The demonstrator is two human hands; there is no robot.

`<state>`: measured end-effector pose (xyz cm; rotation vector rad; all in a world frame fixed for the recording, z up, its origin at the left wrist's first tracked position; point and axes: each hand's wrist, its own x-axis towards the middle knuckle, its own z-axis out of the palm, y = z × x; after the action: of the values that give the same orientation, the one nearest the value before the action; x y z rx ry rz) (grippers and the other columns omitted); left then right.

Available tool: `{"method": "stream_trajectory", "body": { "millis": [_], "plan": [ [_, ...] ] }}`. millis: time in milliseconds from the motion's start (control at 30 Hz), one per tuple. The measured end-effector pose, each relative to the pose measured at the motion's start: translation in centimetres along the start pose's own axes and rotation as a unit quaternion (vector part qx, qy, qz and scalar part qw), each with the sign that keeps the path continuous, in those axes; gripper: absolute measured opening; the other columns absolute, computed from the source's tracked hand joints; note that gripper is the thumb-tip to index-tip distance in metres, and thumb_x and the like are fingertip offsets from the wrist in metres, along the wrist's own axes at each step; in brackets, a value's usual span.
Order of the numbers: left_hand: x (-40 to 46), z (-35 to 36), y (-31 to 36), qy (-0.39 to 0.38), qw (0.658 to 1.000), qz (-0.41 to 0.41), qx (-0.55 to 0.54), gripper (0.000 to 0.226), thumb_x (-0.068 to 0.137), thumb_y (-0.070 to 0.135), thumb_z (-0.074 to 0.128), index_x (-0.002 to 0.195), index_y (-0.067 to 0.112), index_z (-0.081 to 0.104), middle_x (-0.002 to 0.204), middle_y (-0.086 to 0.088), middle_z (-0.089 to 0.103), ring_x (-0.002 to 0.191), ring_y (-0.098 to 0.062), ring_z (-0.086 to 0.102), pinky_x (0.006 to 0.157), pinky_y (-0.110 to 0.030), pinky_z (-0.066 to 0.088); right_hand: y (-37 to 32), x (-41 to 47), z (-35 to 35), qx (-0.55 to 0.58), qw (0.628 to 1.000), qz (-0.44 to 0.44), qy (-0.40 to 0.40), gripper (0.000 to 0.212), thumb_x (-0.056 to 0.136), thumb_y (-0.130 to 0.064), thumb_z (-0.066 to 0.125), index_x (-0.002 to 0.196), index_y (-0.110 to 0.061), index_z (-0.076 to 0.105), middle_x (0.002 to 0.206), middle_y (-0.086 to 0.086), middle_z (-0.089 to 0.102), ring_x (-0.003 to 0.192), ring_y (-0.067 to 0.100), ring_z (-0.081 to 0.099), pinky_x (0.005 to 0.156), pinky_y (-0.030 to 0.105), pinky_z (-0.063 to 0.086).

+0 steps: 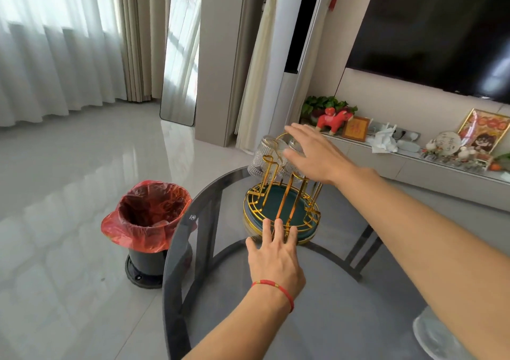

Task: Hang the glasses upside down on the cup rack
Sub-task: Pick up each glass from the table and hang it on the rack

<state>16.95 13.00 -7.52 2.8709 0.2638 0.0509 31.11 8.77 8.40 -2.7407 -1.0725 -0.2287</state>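
We took the gold wire cup rack on its round dark-green tray (281, 210) as our landmark, standing near the far edge of the round smoked-glass table (331, 290). Two clear ribbed glasses (262, 155) already hung mouth-down on the pegs at the far side of the rack, their long axes close to upright along the prongs, the nearer pegs bare. Our right hand (317, 155) hovered over the top of the rack, fingers spread and flat, just beside or perhaps brushing the second glass; we could not tell whether it touched, and it clasped nothing. Our left hand (276, 257), with a red string at the wrist, lay open at the near side of the rack, fingertips (278, 225) resting on the tray's rim, gripping nothing, seemingly steadying the base. The right hand was the nearer one to the glasses. We judged that any lifting away should go straight up along the prongs. Beyond the rack the table edge fell away close by, with a red-lined waste bin (149, 216) on the floor to the rack's left; toward us the tabletop lay open.
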Motion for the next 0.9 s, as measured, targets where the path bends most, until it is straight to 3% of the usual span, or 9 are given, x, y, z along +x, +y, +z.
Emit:
{"method": "stream_trajectory", "body": {
  "millis": [100,167,233,333,433,500,633,800,900],
  "plan": [
    [-0.4,0.1,0.1,-0.003,1.0,-0.005,0.019,0.081,0.098,0.04,0.049,0.163,0.029,0.003,0.173,-0.009,-0.002,0.158,-0.036,-0.008,0.121,-0.068,0.014,1.3,-5.5,-0.3,0.029,1.0,0.012,0.001,0.068,0.107,-0.04,0.046,0.167,-0.024,0.019,0.178,-0.002,0.011,0.163,0.019,0.01,0.131,0.047,0.014],
    [-1.0,-0.3,0.3,-0.011,1.0,0.003,0.023,0.08,0.096,0.047,0.049,0.163,0.031,0.007,0.173,-0.008,0.0,0.158,-0.035,-0.005,0.121,-0.07,0.009,2.0,-9.9,-0.3,0.045,0.998,0.039,0.0,0.062,0.106,-0.037,0.049,0.164,-0.024,0.031,0.176,-0.002,0.021,0.161,0.019,0.018,0.128,0.04,0.016],
    [-2.0,-0.9,0.7,-0.007,1.0,0.023,-0.013,0.075,0.094,0.05,0.052,0.161,0.034,0.021,0.172,-0.005,0.014,0.158,-0.032,0.007,0.122,-0.069,0.011,2.1,-14.8,-0.1,0.077,0.995,0.059,0.012,0.051,0.105,-0.033,0.053,0.155,-0.024,0.049,0.168,-0.001,0.038,0.156,0.019,0.031,0.124,0.034,0.021],
    [-4.0,-2.1,2.4,0.014,0.984,0.083,-0.154,0.06,0.088,0.041,0.06,0.147,0.036,0.049,0.155,0.001,0.05,0.143,-0.023,0.041,0.118,-0.051,0.035,1.5,-22.0,0.9,0.127,0.988,0.068,0.054,0.034,0.101,-0.023,0.059,0.135,-0.025,0.067,0.144,-0.006,0.061,0.138,0.014,0.051,0.115,0.026,0.033],
    [-6.4,-2.4,5.4,-0.012,0.959,0.17,-0.228,0.058,0.085,0.029,0.067,0.142,0.026,0.058,0.145,0.0,0.061,0.134,-0.017,0.052,0.11,-0.026,0.038,1.3,-27.8,2.2,0.164,0.977,0.078,0.112,0.026,0.096,-0.015,0.062,0.118,-0.022,0.075,0.121,-0.01,0.072,0.118,0.009,0.063,0.106,0.027,0.047],
    [-7.7,-2.2,6.8,-0.035,0.949,0.205,-0.239,0.059,0.085,0.029,0.07,0.142,0.023,0.057,0.143,0.001,0.062,0.13,-0.014,0.054,0.101,-0.017,0.038,1.6,-29.8,2.5,0.189,0.965,0.092,0.159,0.023,0.095,-0.012,0.062,0.11,-0.021,0.078,0.112,-0.011,0.074,0.107,0.005,0.066,0.098,0.025,0.051],
    [-9.6,-1.6,10.7,-0.086,0.925,0.274,-0.249,0.068,0.085,0.042,0.075,0.146,0.023,0.051,0.141,0.004,0.06,0.12,-0.008,0.058,0.098,-0.027,0.052,3.8,-32.8,1.1,0.229,0.929,0.15,0.25,0.025,0.094,-0.009,0.062,0.106,-0.023,0.079,0.101,-0.015,0.077,0.094,0.002,0.069,0.082,0.011,0.051],
    [-12.9,1.1,15.7,-0.041,0.903,0.266,-0.334,0.095,0.075,0.052,0.079,0.154,0.028,0.033,0.141,0.005,0.049,0.12,-0.008,0.052,0.098,-0.022,0.048,6.2,-34.5,-0.8,0.303,0.853,0.239,0.35,0.035,0.091,-0.004,0.057,0.119,-0.022,0.066,0.093,-0.008,0.079,0.081,0.015,0.074,0.078,0.032,0.057],
    [-14.7,3.1,18.8,0.005,0.92,0.248,-0.303,0.107,0.07,0.066,0.07,0.157,0.031,0.018,0.145,0.007,0.041,0.129,-0.015,0.048,0.101,-0.035,0.05,7.2,-35.8,-1.7,0.332,0.813,0.262,0.4,0.034,0.089,-0.009,0.053,0.12,-0.02,0.062,0.089,-0.007,0.079,0.072,0.015,0.075,0.073,0.036,0.059]
  ]
}}
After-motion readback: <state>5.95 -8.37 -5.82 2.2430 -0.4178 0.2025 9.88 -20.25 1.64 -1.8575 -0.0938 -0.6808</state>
